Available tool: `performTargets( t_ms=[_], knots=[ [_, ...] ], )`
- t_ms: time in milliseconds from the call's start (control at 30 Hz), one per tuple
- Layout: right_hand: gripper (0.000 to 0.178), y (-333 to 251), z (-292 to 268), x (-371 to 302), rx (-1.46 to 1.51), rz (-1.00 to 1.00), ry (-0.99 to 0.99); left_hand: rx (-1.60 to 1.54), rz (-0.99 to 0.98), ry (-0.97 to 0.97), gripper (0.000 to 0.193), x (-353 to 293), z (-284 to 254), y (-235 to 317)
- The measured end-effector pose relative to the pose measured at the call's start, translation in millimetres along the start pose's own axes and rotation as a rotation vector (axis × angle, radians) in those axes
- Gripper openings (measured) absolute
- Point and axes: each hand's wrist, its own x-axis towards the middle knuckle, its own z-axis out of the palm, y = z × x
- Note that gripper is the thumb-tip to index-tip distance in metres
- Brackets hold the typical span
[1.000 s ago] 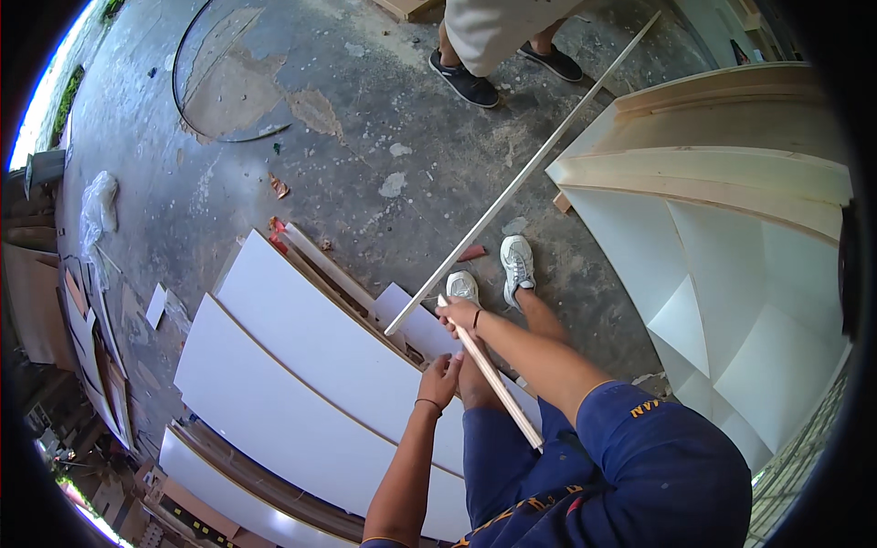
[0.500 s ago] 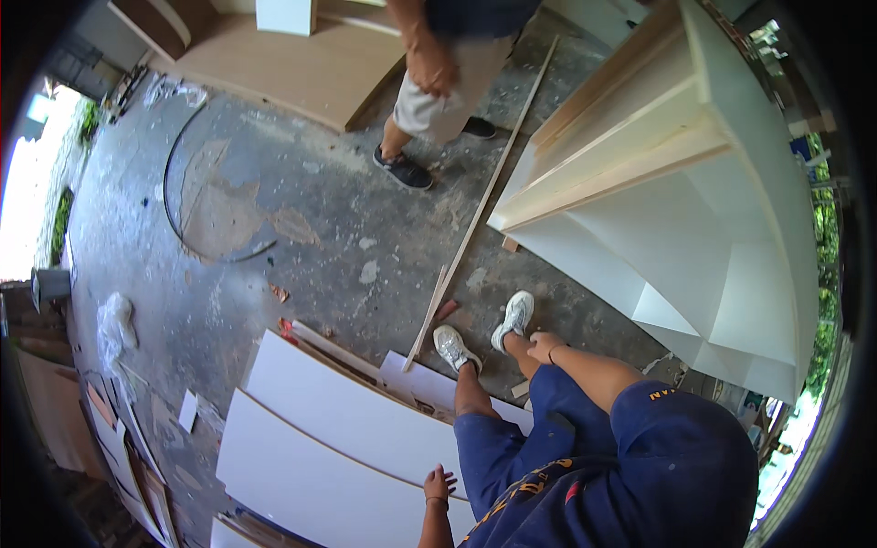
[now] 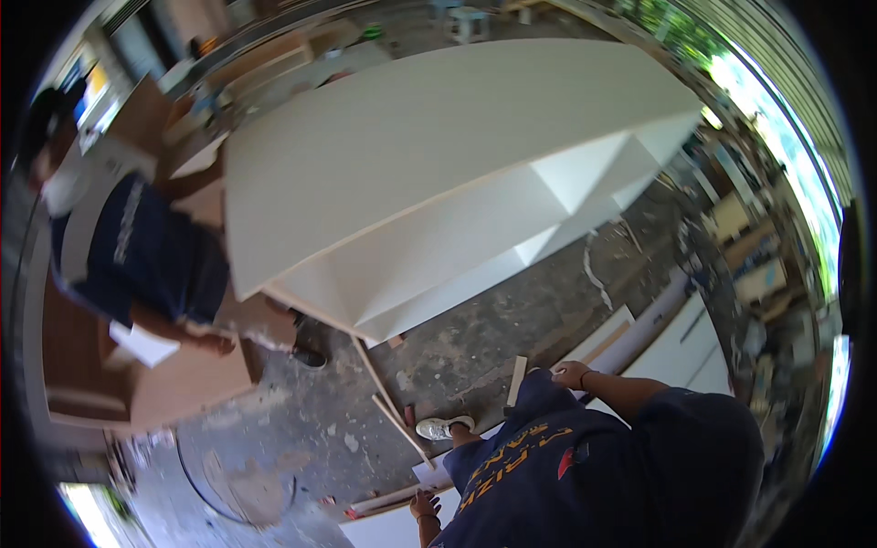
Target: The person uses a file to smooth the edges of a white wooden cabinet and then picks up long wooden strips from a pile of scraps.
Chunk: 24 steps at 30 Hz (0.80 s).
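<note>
My left hand (image 3: pixel 422 504) is low in the view, fingers spread, resting on the edge of a white panel (image 3: pixel 393 530) lying on the floor. My right hand (image 3: pixel 571 373) rests on my raised thigh with fingers curled; whether it holds anything is unclear. A short wooden strip (image 3: pixel 517 382) shows just left of it. A long thin wooden strip (image 3: pixel 393 411) lies on the concrete by my white shoe (image 3: pixel 445 426), touched by neither hand.
A big white shelf unit (image 3: pixel 438 173) lies tilted across the upper middle. At the left, another person (image 3: pixel 146 256) in a dark shirt bends over a brown board (image 3: pixel 183 384) holding a white piece (image 3: pixel 142 345). More white panels (image 3: pixel 676 352) lie right; a black cable (image 3: pixel 228 493) loops on the floor.
Both hands have let go of the long strip, which now lies on the floor. The view has swung up, so the shelf unit fills the middle. My left hand stays on the white panel.
</note>
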Motion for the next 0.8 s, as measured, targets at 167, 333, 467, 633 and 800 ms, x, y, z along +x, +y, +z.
performTargets(
  t_ms=[167, 333, 467, 633, 800],
  knots=[
    [0.042, 137, -26, -83, 0.323, 0.349, 0.116, 0.383, 0.033, -0.034, 0.047, 29, 63, 64],
    [0.034, 221, -42, -159, 0.841, 0.686, 0.188, 0.576, 0.155, -0.267, 0.048, 65, 188, 100],
    [0.031, 239, -59, -178, 1.167, 0.777, 0.307, 0.768, 0.293, -0.381, 0.044, -96, 358, 155],
    [0.041, 237, -135, -114, 1.247, 0.498, 0.433, 0.822, 0.376, -0.433, 0.041, -141, 473, 178],
    [0.042, 260, -231, -63, 1.084, 0.322, 0.468, 0.944, 0.304, -0.428, 0.042, -116, 576, 176]
  ],
)
